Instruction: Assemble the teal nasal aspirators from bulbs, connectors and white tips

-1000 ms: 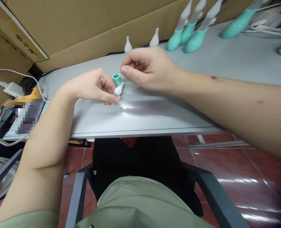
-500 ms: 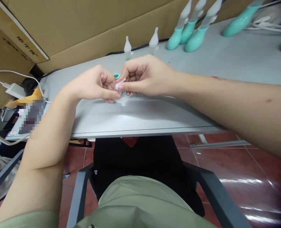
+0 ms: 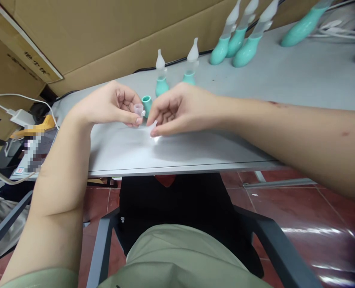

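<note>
Between the thumb and fingers of my left hand (image 3: 117, 105) is a small clear plastic tube (image 3: 138, 109) with a little side stub. My right hand (image 3: 177, 110) pinches a whitish nozzle tip (image 3: 153, 127) low over the table, mostly covered by the fingers. Behind and between the hands stands an open teal rubber bulb (image 3: 147, 103), its round mouth facing up. Farther back are two upright nasal aspirators with teal bulbs, one on the left (image 3: 161, 76) and one on the right (image 3: 191, 62), the latter partly hidden by my right hand.
Several more teal aspirators (image 3: 247, 50) stand at the back right of the grey table (image 3: 285, 76), and another bulb (image 3: 305, 26) lies farther right. Cardboard (image 3: 120, 32) walls the back edge. At the left are a white charger (image 3: 23, 117) with its cable and a yellow object (image 3: 47, 123).
My hands have moved apart: the clear tube stays in the left, and the nozzle tip has come away to the right and down. The open bulb now shows more fully.
</note>
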The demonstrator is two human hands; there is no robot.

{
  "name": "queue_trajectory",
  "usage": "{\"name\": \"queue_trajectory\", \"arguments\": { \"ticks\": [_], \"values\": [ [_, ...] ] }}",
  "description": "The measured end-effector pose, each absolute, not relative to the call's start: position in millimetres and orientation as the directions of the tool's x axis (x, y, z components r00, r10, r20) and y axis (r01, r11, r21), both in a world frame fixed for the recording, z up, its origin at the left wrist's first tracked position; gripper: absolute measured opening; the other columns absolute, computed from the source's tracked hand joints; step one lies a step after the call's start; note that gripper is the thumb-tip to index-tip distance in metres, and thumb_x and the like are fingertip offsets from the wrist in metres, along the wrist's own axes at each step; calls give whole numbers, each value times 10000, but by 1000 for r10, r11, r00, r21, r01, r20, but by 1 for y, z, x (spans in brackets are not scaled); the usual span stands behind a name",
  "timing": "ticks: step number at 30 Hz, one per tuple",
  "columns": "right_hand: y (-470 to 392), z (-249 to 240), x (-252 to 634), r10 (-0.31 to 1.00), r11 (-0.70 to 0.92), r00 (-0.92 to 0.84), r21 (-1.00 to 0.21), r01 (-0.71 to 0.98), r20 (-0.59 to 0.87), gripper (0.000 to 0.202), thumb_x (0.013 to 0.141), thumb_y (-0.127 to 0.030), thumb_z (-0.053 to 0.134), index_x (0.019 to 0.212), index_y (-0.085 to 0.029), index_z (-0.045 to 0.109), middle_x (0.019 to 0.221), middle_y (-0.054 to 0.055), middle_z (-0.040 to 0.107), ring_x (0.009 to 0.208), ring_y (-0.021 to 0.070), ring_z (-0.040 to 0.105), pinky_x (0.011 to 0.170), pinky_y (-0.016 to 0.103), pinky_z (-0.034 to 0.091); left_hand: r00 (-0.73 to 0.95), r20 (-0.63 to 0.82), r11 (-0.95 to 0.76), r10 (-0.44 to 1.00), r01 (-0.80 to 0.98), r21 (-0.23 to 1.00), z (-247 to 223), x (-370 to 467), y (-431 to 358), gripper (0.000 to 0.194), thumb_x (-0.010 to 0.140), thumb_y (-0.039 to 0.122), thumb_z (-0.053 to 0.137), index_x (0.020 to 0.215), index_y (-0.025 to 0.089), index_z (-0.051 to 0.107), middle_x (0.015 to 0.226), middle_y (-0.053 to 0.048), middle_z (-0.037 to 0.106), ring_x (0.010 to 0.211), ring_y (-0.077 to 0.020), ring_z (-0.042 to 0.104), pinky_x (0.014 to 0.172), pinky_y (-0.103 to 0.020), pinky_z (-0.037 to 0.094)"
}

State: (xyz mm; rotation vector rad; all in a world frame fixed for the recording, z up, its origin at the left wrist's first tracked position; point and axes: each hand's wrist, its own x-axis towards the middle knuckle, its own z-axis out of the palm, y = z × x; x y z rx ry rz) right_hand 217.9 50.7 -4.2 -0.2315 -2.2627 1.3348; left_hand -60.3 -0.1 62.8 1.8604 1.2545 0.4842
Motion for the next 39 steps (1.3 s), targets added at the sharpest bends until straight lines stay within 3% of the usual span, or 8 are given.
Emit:
{"name": "queue_trajectory", "arguments": {
  "ticks": [6, 9, 14, 20, 25, 28, 32, 39],
  "values": [
    [45, -11, 209, 281, 714, -920, -700, 10, 273, 174, 953, -29, 929, 941, -198, 888, 743, -58, 744, 692, 99, 638, 675, 278, 463, 427, -54, -185, 903, 499, 846, 57, -59, 1, 402, 703, 294, 1236, 943, 182, 934, 923, -44, 946, 804, -201, 936, 773, -233, 792],
    [47, -7, 213, 327, 650, -901, -760, -5, 286, 119, 985, -138, 984, 954, -191, 882, 752, -42, 750, 666, 96, 622, 640, 281, 449, 408, 21, -216, 913, 440, 872, 53, -59, 0, 481, 658, 346, 1299, 903, 182, 919, 885, -50, 937, 741, -193, 914, 703, -218, 775],
    [52, 0, 215, 565, 527, -661, -832, -172, 494, 425, 962, -433, 1146, 886, -243, 774, 790, -5, 746, 698, 147, 617, 614, 316, 505, 365, 183, -296, 913, 286, 911, 46, -52, 1, 568, 629, 398, 1340, 830, 178, 857, 796, -52, 902, 700, -201, 910, 676, -230, 780],
    [47, 1, 206, 684, 401, -558, -881, -252, 471, 306, 962, -327, 1120, 864, -260, 837, 860, 36, 833, 728, 194, 703, 678, 374, 605, 301, 252, -342, 920, 300, 891, 36, -41, 5, 689, 595, 553, 1329, 762, 202, 760, 771, -25, 845, 729, -251, 913, 667, -334, 796],
    [43, -3, 201, 720, 368, -522, -889, -271, 457, 433, 850, -497, 1217, 805, -287, 841, 819, 21, 824, 697, 191, 670, 646, 390, 583, 228, 270, -336, 936, 345, 876, 29, -42, 12, 621, 674, 428, 1289, 778, 217, 714, 797, -30, 827, 719, -239, 890, 655, -336, 787],
    [42, -4, 200, 741, 359, -515, -902, -240, 431, 476, 873, -571, 1209, 833, -304, 817, 841, 16, 823, 737, 204, 677, 639, 393, 599, 192, 264, -318, 945, 358, 878, 26, -42, 14, 551, 746, 303, 1236, 781, 219, 692, 796, -23, 823, 723, -229, 884, 667, -333, 787],
    [41, -3, 200, 754, 324, -524, -918, -228, 396, 504, 942, -586, 1181, 889, -282, 783, 827, 11, 783, 718, 177, 623, 618, 367, 518, 156, 275, -315, 949, 386, 867, 26, -38, 12, 523, 788, 252, 1209, 784, 214, 687, 791, -14, 815, 740, -230, 896, 697, -336, 798],
    [43, -2, 201, 714, 340, -586, -922, -188, 383, 526, 996, -532, 1139, 920, -252, 700, 751, -29, 657, 688, 153, 491, 639, 353, 340, 171, 213, -265, 962, 390, 882, 32, -34, 4, 540, 761, 347, 1236, 825, 211, 718, 854, -41, 863, 853, -277, 957, 763, -351, 825]
  ]
}}
